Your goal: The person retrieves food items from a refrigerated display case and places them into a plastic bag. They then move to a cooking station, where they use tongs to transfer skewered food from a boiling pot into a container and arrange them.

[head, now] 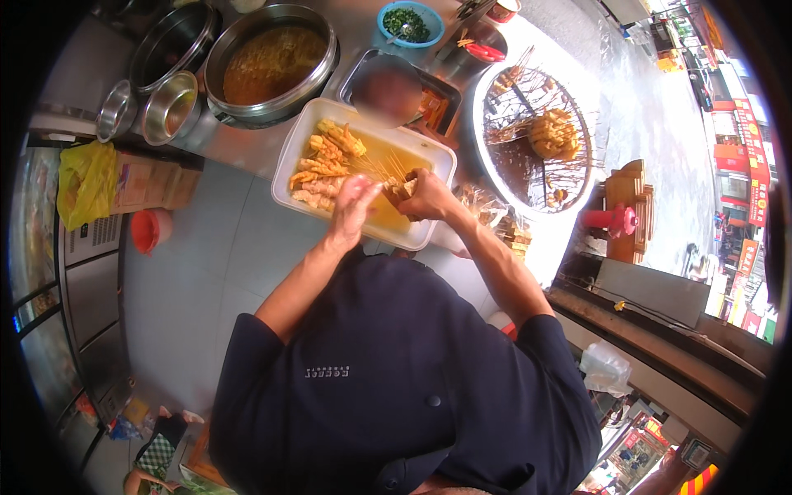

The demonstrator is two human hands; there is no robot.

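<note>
In front of me a white plastic tub [286,185] holds yellowish liquid and skewered food. My right hand [427,195] grips a bunch of brown skewered pieces [392,189] over the tub's right half. Thin wooden sticks point from that bunch up and left. My left hand [356,207] is just left of it, blurred, fingers raised, with nothing seen in its grasp. Orange-yellow chicken feet on skewers [328,151] lie along the tub's left side. Paler skewered pieces [318,192] lie below them, partly behind my left hand.
A large round pan [479,133] of skewers in dark broth stands right. Beyond the tub are a metal pot of broth [272,65], a metal tray [455,102] partly blurred out, and a blue bowl of chopped greens [405,25]. Wrapped skewers [516,238] lie near my right forearm.
</note>
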